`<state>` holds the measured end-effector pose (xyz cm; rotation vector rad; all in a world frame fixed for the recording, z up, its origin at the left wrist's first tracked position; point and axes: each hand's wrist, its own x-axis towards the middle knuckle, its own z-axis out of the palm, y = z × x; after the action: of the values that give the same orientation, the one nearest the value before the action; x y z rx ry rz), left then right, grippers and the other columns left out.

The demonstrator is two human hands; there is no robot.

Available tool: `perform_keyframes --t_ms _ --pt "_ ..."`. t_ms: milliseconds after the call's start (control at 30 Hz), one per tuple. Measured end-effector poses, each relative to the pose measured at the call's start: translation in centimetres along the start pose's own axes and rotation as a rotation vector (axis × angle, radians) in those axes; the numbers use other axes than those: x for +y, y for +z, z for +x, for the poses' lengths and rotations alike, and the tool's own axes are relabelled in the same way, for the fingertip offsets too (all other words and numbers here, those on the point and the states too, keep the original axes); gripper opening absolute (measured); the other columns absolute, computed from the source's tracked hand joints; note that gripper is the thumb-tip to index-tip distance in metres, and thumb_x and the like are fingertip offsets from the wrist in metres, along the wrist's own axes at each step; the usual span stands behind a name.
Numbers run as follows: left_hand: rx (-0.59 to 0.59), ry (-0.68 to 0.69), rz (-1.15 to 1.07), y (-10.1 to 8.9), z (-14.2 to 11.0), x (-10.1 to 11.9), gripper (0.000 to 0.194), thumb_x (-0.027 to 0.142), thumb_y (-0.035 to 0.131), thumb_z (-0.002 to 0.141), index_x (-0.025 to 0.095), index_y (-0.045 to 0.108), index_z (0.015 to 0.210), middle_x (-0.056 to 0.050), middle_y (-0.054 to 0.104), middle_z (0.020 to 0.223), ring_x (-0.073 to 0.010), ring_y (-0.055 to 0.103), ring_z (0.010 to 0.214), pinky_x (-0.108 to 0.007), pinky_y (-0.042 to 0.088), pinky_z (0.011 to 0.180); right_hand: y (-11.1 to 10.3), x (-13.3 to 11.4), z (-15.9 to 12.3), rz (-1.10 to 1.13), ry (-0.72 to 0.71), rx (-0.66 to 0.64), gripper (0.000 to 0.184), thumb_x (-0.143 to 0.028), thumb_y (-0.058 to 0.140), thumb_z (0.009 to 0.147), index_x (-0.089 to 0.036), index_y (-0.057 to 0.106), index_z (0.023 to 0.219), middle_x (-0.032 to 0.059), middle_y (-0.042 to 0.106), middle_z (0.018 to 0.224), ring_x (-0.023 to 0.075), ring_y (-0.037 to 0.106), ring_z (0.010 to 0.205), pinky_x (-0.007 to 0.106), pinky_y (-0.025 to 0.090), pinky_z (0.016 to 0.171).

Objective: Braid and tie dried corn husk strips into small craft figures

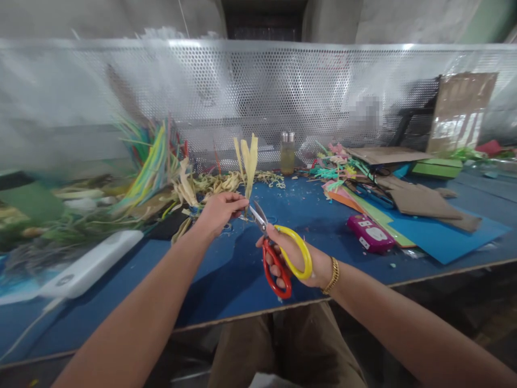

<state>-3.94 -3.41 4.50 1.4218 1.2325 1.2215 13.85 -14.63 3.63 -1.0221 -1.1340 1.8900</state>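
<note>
Pinched upright in the fingertips of my left hand (220,213) is a pale yellow strip bundle (249,161), its several flat ends fanning upward. My right hand (283,253) grips a pair of scissors (297,250) with one yellow and one red handle loop. The scissor blades are parted and point up and left, right at the lower end of the bundle beside my left fingertips. Whether the blades touch the strips I cannot tell. Behind my left hand lie dry, pale husk-like strips (226,182) in a loose heap.
The blue tabletop (307,205) carries a purple box-like device (370,234), blue paper (440,242) and cardboard pieces (424,199) on the right. Leftward lie a white power strip (97,261) and colored strips (149,167). A jar (287,153) stands before a perforated metal panel (266,86).
</note>
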Motion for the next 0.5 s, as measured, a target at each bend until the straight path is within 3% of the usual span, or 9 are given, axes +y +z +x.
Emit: perform_keyframes --t_ms 500 --pt "-0.015 -0.005 0.052 0.03 -0.13 0.26 0.025 0.033 0.080 0.052 0.016 0.069 0.065 -0.001 0.060 0.062 -0.0109 0.052 0.057 -0.025 0.045 0.056 -0.10 0.25 0.87 -0.044 -0.018 -0.007 0.052 -0.067 0.041 0.082 -0.018 0.050 0.097 -0.0071 0.046 0.050 0.0066 0.040 0.031 0.019 0.038 0.029"
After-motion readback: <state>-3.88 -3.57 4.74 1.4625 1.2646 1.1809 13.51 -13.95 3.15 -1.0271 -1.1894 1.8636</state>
